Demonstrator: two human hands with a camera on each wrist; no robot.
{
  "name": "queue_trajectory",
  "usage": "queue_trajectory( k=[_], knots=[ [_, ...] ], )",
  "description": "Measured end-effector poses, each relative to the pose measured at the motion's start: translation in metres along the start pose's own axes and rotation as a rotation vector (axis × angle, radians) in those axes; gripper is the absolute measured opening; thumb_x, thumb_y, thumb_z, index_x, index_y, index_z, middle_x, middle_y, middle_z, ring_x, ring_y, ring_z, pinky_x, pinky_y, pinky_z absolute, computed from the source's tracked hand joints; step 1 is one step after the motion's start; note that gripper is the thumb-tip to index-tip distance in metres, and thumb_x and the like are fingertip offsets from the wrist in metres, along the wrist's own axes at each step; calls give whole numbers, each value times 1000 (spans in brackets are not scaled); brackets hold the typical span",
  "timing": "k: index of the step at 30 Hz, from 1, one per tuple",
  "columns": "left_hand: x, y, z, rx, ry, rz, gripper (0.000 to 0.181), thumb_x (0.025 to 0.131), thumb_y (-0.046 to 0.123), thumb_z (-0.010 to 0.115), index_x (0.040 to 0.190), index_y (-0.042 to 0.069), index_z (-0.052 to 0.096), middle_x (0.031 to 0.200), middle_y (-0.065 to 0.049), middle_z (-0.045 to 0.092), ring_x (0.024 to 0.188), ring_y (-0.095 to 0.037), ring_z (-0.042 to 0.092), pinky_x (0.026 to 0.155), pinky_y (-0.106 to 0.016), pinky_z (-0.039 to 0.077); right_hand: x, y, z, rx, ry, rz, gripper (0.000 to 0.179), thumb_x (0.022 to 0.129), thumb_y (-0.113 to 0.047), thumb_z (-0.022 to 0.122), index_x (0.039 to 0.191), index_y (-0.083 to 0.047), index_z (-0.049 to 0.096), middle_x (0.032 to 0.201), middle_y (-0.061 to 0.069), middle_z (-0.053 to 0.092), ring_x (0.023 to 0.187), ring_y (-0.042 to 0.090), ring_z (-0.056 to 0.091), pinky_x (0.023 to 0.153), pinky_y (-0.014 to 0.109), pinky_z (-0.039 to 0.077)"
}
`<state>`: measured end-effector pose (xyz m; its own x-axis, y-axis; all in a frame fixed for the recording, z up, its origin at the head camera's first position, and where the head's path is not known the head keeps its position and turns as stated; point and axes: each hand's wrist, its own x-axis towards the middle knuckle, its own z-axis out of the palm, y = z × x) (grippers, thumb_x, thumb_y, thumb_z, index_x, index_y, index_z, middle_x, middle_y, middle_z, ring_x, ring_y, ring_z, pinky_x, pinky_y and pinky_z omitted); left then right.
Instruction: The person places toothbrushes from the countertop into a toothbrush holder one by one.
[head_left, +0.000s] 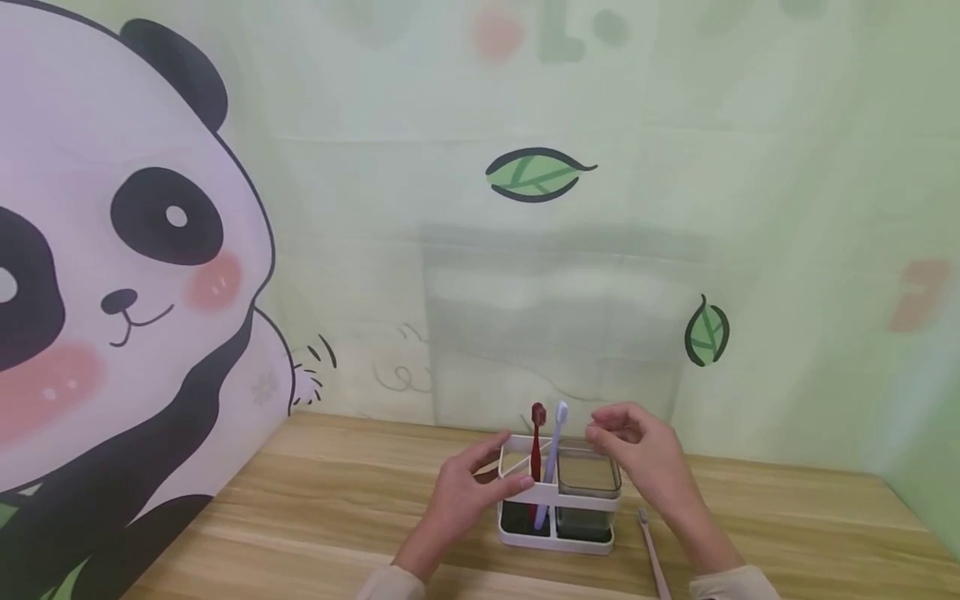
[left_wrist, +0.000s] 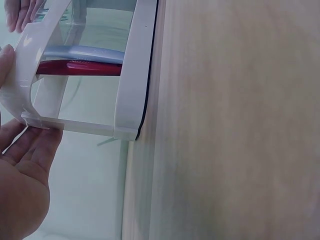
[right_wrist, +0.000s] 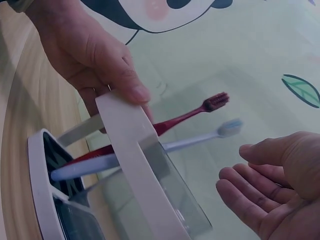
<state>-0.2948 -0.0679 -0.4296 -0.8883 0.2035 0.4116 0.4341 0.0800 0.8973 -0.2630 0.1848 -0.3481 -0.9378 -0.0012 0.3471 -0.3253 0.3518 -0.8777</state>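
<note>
A white toothbrush holder with a dark base stands on the table. My left hand grips its upper rim at the left end, the thumb on the front band and the fingers around the side. A red toothbrush and a pale blue toothbrush stand in the holder, heads up and leaning a little. In its right compartment sits a clear tumbler. Beside and above this tumbler is my right hand, fingers loosely bent, holding nothing in the right wrist view.
A pale pink toothbrush lies on the wooden table, right of the holder, below my right forearm. Behind the table hangs a pale green cloth printed with a panda and leaves.
</note>
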Motion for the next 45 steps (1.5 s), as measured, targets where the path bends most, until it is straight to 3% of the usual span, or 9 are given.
queue_trajectory(
  k=[5, 11, 22, 30, 38, 45],
  knots=[
    [0, 0, 1, -2, 1, 1, 66, 89, 17, 90, 146, 0, 62, 142, -23, 64, 129, -38, 63, 106, -49, 54, -4, 3, -14, -7, 6, -11, 29, 99, -14, 78, 121, 3, 69, 113, 14, 75, 97, 14, 73, 85, 22, 61],
    [1, 1, 0, 5, 2, 1, 67, 89, 18, 90, 146, -1, 61, 142, -24, 64, 129, -40, 63, 107, -50, 54, -11, 11, -30, -8, 3, -1, 32, 98, -13, 79, 122, 6, 68, 113, 16, 75, 95, 13, 74, 84, 25, 63],
    [1, 1, 2, 21, 3, -6, 65, 89, 19, 90, 146, 2, 63, 144, -23, 63, 130, -39, 63, 105, -50, 55, -24, 36, -61, -156, -39, 76, 30, 100, -14, 77, 121, 6, 68, 111, 14, 76, 93, 15, 75, 81, 26, 64],
    [0, 2, 0, 31, 1, -14, 67, 89, 21, 90, 147, 2, 62, 143, -22, 63, 129, -39, 63, 106, -48, 55, -23, 51, -71, -176, -97, 189, 35, 100, -19, 77, 123, 6, 67, 111, 12, 76, 98, 28, 75, 85, 38, 65],
    [1, -1, 0, 38, -3, -13, 66, 89, 23, 89, 147, 4, 63, 144, -21, 63, 130, -38, 63, 106, -47, 55, -22, 70, -71, -157, -211, 124, 27, 97, -7, 77, 113, 12, 68, 99, 11, 75, 89, 26, 72, 76, 31, 65],
    [-1, 1, 0, 22, 5, -11, 66, 89, 19, 90, 147, 4, 63, 144, -22, 63, 129, -38, 63, 105, -46, 55, -22, 88, -71, -174, -310, 141, 20, 94, -1, 76, 108, 12, 68, 93, 7, 70, 85, 23, 69, 72, 33, 65]
  ],
)
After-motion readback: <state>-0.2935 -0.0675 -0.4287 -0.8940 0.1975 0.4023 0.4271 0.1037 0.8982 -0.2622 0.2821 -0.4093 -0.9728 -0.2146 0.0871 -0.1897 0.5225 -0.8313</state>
